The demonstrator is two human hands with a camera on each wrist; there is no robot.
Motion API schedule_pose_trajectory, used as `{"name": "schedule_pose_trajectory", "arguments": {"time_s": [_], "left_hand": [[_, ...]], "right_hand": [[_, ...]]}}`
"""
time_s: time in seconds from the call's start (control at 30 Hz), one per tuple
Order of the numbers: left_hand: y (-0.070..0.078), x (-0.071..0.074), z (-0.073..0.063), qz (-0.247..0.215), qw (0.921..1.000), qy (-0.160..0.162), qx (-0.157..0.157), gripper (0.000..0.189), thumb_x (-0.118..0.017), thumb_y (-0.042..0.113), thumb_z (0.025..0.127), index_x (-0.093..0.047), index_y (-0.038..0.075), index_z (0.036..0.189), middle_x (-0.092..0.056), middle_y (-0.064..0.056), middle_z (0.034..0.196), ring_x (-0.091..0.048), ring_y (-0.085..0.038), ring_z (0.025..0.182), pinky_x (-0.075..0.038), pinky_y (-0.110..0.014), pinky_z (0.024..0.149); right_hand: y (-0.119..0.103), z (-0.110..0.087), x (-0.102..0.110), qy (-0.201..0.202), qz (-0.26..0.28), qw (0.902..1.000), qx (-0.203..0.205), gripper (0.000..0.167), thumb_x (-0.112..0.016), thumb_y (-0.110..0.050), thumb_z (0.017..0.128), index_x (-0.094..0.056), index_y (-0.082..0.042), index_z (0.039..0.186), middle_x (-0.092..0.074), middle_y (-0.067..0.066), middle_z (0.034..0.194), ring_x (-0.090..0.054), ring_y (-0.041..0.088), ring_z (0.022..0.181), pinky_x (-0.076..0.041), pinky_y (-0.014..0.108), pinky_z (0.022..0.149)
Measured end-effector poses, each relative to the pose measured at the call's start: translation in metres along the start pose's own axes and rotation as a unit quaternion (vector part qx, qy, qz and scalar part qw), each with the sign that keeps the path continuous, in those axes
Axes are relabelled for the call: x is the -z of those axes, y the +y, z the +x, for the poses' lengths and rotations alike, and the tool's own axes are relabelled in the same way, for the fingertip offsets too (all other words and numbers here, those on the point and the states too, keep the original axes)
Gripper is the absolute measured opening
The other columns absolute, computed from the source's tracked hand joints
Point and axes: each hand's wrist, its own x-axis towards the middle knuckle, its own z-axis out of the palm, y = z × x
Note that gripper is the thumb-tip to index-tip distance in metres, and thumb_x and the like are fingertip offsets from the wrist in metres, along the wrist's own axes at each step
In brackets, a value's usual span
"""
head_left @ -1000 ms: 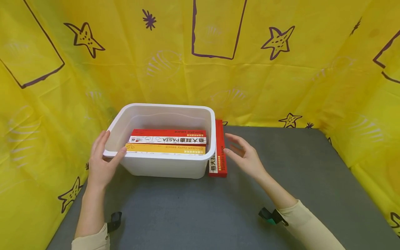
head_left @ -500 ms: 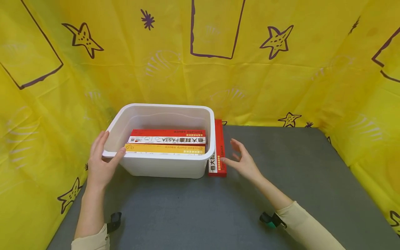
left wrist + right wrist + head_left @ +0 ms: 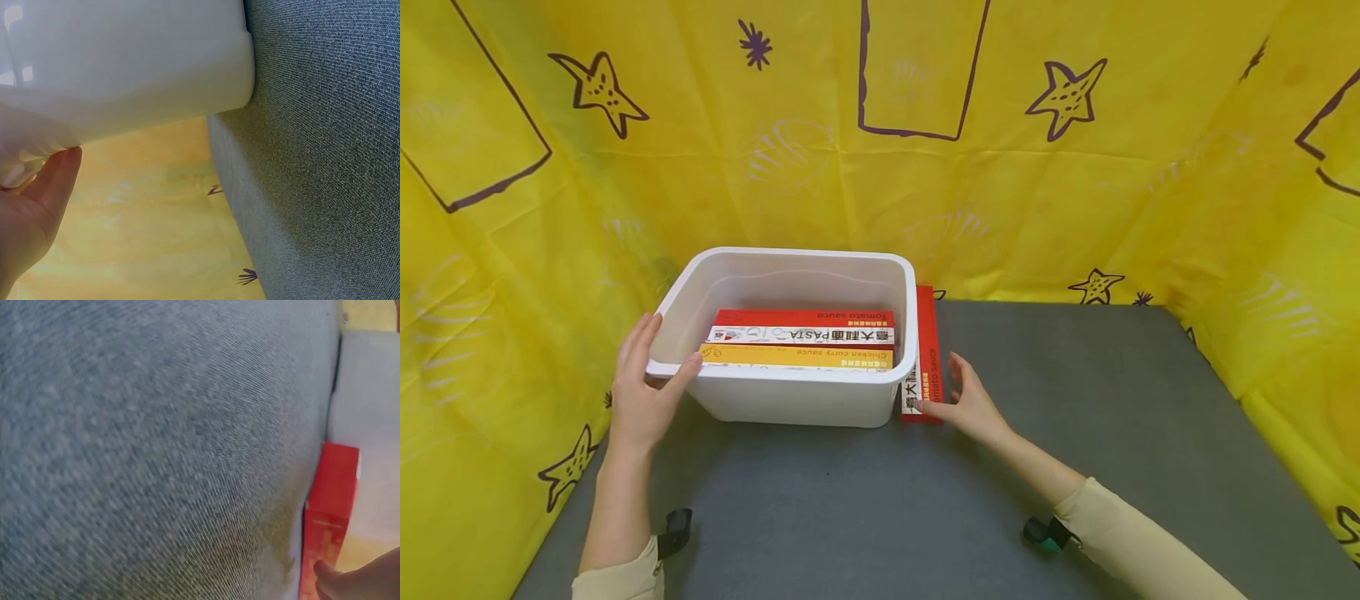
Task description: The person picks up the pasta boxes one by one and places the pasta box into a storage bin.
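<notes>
A white plastic bin (image 3: 797, 402) stands on the grey table with pasta boxes inside. My left hand (image 3: 643, 400) grips its left front corner, thumb on the front rim and fingers over the left side; the bin wall (image 3: 137, 62) fills much of the left wrist view. Against the bin's right side lies a red and white pasta box (image 3: 929, 333) marked "Tomato sauce", partly hidden by the rim. My right hand (image 3: 973, 406) is at its near end, thumb over the top and the bent fingers just off its right side. The thumb also overlaps this red box (image 3: 331, 487) in the right wrist view.
Inside the bin sit a red and white tomato sauce pasta box (image 3: 797, 335) and, in front of it, a yellow chicken curry sauce box (image 3: 790, 356). A yellow patterned cloth (image 3: 1000, 217) hangs at the back and both sides of the grey table (image 3: 880, 517).
My right hand has moved toward me and slightly left along the red pasta box, to its near end. The left hand, the bin and the boxes have stayed put.
</notes>
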Motion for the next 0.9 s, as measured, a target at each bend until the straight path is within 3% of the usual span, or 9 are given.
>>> {"name": "schedule_pose_trajectory", "arguments": {"time_s": [0.2, 0.43, 0.67, 0.9], "left_hand": [[0.0, -0.001, 0.0, 0.0, 1.0, 0.003, -0.003, 0.071, -0.069, 0.028, 0.089, -0.036, 0.031, 0.152, -0.027, 0.012, 0.156, -0.029, -0.02, 0.139, -0.036, -0.053, 0.107], [0.0, -0.001, 0.0, -0.002, 1.0, 0.001, 0.0, 0.071, -0.068, 0.028, 0.089, -0.036, 0.032, 0.152, -0.027, 0.013, 0.156, -0.029, -0.02, 0.139, -0.037, -0.051, 0.107], [-0.002, -0.001, 0.0, -0.002, 1.0, 0.005, -0.004, 0.07, -0.069, 0.027, 0.088, -0.037, 0.031, 0.151, -0.028, 0.013, 0.155, -0.029, -0.018, 0.139, -0.038, -0.046, 0.107], [-0.002, -0.001, 0.001, 0.001, 1.0, 0.001, 0.003, 0.071, -0.069, 0.028, 0.088, -0.036, 0.033, 0.151, -0.027, 0.013, 0.156, -0.027, -0.019, 0.14, -0.037, -0.049, 0.107]], "right_hand": [[0.004, -0.001, -0.01, 0.004, 0.003, 0.9999, -0.015, 0.106, -0.083, -0.023, 0.075, -0.015, 0.001, 0.152, -0.029, 0.022, 0.151, -0.035, 0.036, 0.135, -0.035, 0.05, 0.109], [0.006, 0.0, -0.019, 0.019, -0.015, 0.9996, -0.017, 0.111, -0.087, -0.026, 0.07, -0.017, 0.002, 0.151, -0.042, 0.017, 0.139, -0.045, 0.029, 0.121, -0.04, 0.047, 0.103], [0.009, 0.004, -0.027, 0.038, -0.028, 0.9988, -0.013, 0.114, -0.088, -0.024, 0.066, -0.016, 0.003, 0.151, -0.042, 0.017, 0.138, -0.044, 0.03, 0.122, -0.037, 0.049, 0.105], [0.012, 0.005, -0.034, 0.046, -0.077, 0.996, 0.001, 0.115, -0.089, -0.029, 0.063, -0.02, -0.001, 0.149, -0.039, 0.019, 0.14, -0.034, 0.036, 0.128, -0.033, 0.057, 0.104]]}}
